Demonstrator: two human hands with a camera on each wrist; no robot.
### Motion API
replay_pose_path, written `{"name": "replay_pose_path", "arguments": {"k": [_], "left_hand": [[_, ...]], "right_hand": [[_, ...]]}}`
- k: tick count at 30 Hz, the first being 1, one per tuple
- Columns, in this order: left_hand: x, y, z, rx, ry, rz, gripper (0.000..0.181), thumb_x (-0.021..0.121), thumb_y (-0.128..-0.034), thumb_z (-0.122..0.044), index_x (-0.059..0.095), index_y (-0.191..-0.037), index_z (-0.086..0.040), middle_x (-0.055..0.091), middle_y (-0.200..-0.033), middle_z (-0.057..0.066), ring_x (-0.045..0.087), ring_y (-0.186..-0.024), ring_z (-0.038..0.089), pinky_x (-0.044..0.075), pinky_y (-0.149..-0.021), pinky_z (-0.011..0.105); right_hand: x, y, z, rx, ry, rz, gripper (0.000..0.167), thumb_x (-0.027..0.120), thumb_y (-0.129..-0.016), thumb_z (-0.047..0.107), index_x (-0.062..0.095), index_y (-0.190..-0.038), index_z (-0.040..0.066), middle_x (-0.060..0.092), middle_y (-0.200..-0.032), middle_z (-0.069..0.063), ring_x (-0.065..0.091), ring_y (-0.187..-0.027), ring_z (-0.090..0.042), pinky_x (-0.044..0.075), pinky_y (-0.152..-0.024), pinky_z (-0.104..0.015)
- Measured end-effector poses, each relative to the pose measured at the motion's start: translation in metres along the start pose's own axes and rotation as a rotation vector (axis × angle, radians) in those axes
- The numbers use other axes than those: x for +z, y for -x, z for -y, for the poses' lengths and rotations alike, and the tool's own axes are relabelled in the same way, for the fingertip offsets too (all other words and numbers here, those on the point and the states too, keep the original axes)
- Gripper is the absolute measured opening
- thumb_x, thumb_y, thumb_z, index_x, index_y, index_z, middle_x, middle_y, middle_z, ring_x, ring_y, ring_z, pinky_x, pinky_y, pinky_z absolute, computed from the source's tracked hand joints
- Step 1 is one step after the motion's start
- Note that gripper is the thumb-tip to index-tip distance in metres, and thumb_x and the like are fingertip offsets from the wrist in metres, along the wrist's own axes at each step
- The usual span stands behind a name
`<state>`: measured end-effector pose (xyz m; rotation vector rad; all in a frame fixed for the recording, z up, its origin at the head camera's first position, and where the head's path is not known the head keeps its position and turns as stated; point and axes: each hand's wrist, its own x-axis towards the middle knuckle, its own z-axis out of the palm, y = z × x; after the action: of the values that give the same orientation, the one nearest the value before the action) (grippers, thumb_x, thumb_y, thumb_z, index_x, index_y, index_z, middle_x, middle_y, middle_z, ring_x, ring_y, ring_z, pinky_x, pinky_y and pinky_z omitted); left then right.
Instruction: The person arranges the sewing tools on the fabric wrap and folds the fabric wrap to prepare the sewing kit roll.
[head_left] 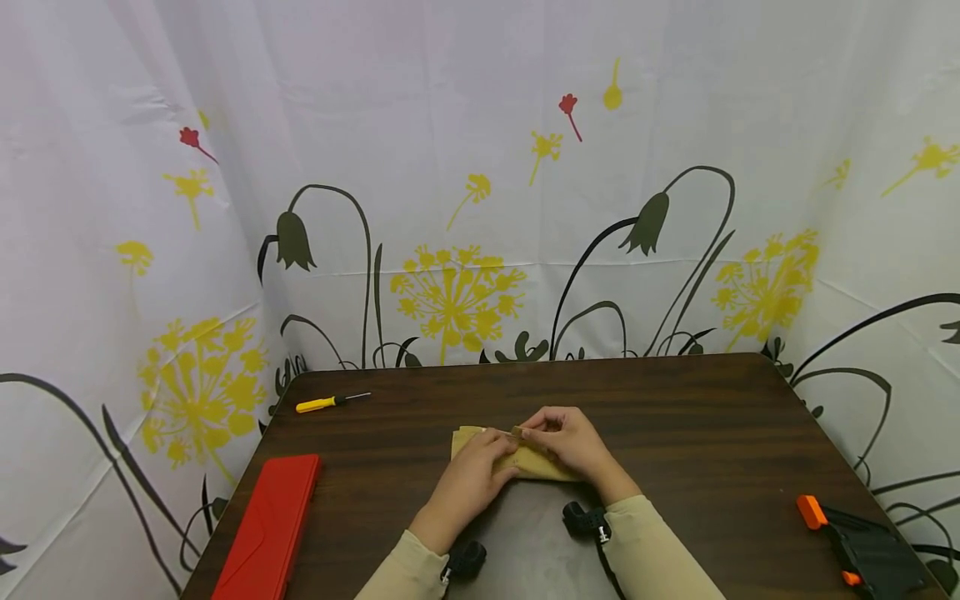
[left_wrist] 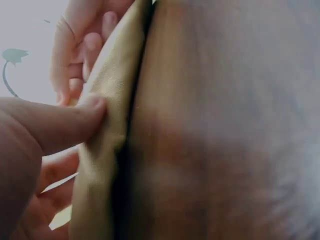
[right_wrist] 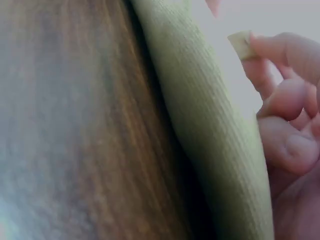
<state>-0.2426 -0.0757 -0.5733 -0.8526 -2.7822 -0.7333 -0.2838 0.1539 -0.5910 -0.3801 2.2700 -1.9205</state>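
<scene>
A tan, finely ribbed folded piece lies at the middle of the dark table under both hands; whether it is cloth or paper I cannot tell. My left hand grips its left part. In the left wrist view, the thumb presses the near side while fingers show behind. At the upper right edge, my right hand pinches a small tan tab between thumb and finger. The right wrist view shows the other fingers curled behind the piece. Its far side is mostly hidden.
A yellow-handled screwdriver lies at the back left. The red case sits along the left edge. Near the right front corner is a black tool with orange ends. Behind the wooden table hangs a flowered curtain.
</scene>
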Motion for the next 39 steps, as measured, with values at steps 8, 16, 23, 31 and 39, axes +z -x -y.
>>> {"name": "replay_pose_path", "arguments": {"k": [8, 16, 23, 31, 39], "left_hand": [[0.0002, 0.0006, 0.0026, 0.006, -0.033, -0.114, 0.017, 0.089, -0.093, -0.03, 0.086, -0.106, -0.019, 0.065, -0.101, -0.006, 0.051, -0.089, 0.012, 0.047, -0.076, 0.028], [0.0029, 0.0015, 0.0044, 0.075, 0.012, -0.291, 0.015, 0.097, -0.0818, -0.022, 0.082, -0.083, -0.022, 0.068, -0.085, -0.01, 0.059, -0.076, 0.007, 0.049, -0.067, 0.023], [0.0051, 0.0015, 0.0054, 0.068, 0.065, -0.32, 0.015, 0.097, -0.0828, -0.02, 0.083, -0.083, -0.024, 0.062, -0.084, -0.012, 0.059, -0.073, 0.002, 0.048, -0.065, 0.02], [0.0059, 0.0012, 0.0057, 0.072, 0.094, -0.328, 0.016, 0.097, -0.0819, -0.02, 0.082, -0.082, -0.024, 0.063, -0.082, -0.01, 0.059, -0.071, 0.004, 0.047, -0.065, 0.019], [0.0041, 0.001, 0.0032, 0.065, 0.091, -0.334, 0.02, 0.097, -0.0808, -0.018, 0.078, -0.082, -0.022, 0.066, -0.082, -0.007, 0.064, -0.069, 0.009, 0.048, -0.063, 0.02]], "right_hand": [[0.0004, 0.0037, -0.0005, -0.124, 0.054, 0.131, 0.007, 0.087, -0.094, 0.019, 0.088, -0.1, 0.015, 0.08, -0.096, -0.006, 0.064, -0.071, -0.006, 0.05, -0.06, -0.02], [-0.0003, 0.0054, -0.0011, -0.121, 0.02, 0.176, 0.006, 0.083, -0.097, 0.017, 0.086, -0.1, 0.013, 0.081, -0.088, -0.012, 0.056, -0.06, -0.004, 0.044, -0.055, -0.018], [0.0009, 0.0026, -0.0026, -0.167, 0.044, 0.166, 0.007, 0.084, -0.096, 0.016, 0.086, -0.1, 0.01, 0.079, -0.085, -0.01, 0.056, -0.062, -0.003, 0.045, -0.056, -0.018], [-0.0009, 0.0026, 0.0, -0.204, 0.095, 0.204, 0.007, 0.084, -0.097, 0.015, 0.086, -0.102, 0.011, 0.079, -0.092, -0.001, 0.06, -0.071, -0.003, 0.049, -0.062, -0.019], [-0.0046, 0.0019, 0.002, -0.226, 0.228, 0.258, 0.016, 0.087, -0.095, 0.019, 0.084, -0.11, 0.023, 0.072, -0.097, -0.004, 0.055, -0.073, -0.007, 0.048, -0.065, -0.021]]}}
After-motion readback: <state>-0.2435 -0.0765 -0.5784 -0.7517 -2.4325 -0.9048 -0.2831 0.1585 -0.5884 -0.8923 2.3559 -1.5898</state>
